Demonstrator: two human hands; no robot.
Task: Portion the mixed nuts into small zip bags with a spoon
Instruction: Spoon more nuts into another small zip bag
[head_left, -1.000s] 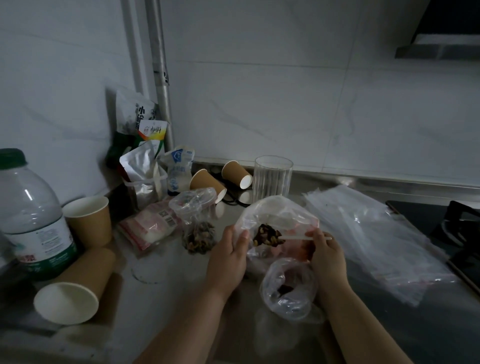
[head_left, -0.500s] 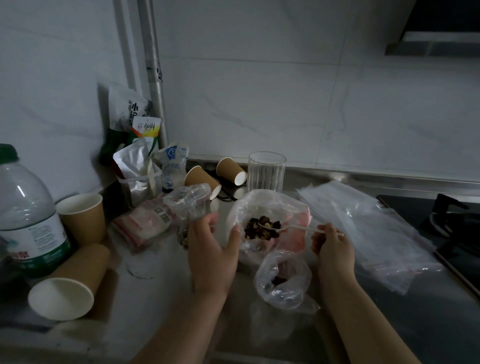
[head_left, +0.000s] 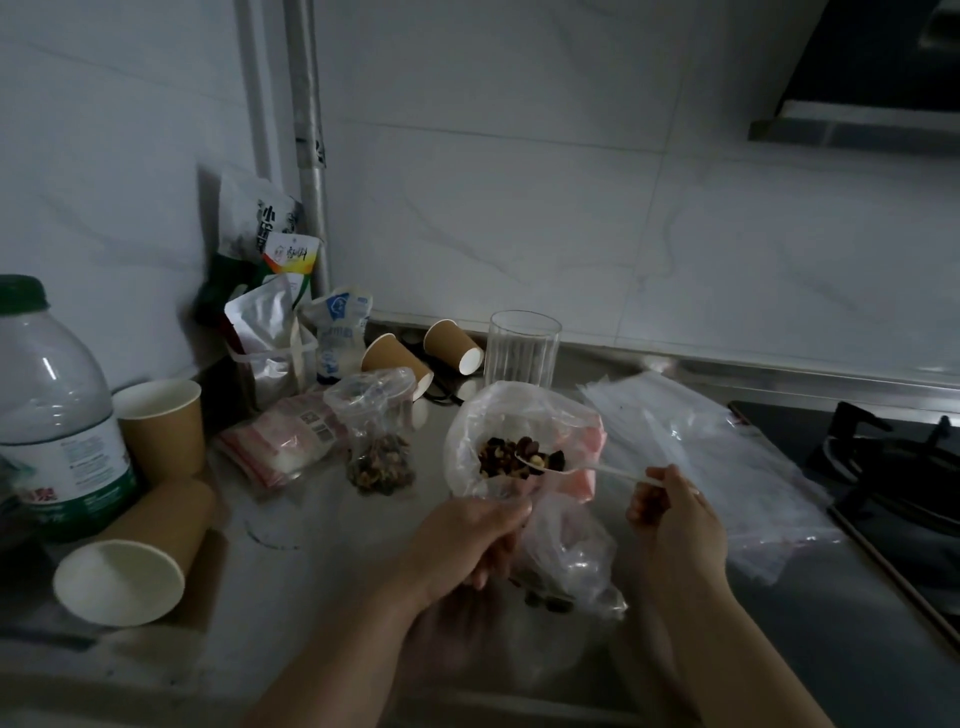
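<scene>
- Plastic spoon (head_left: 582, 466), white, pinched at its handle end by the right hand (head_left: 675, 512); bowl sits among the mixed nuts (head_left: 519, 456) inside the big clear bag (head_left: 498, 415), which stands open on the counter (head_left: 291, 540).
- Left hand (head_left: 467, 545) grips the rim of the small zip bag (head_left: 569, 556), fingers curled round the plastic; a few nuts already lie at the bag's bottom.
- Key relation: small bag's mouth lies at approx 6 o'clock from the spoon bowl, just beside the big bag, between both hands. Spoon's long axis runs 9-to-3 o'clock, handle toward the right hand.
- Likely next move, imo: lift a loaded spoon, swing it toward the person, tip into the held bag.
- Room: filled bag (head_left: 382, 457) at 9 o'clock, stack of empty zip bags (head_left: 727, 467) at 3 o'clock, glass (head_left: 522, 348) at 12; short path looks free.
</scene>
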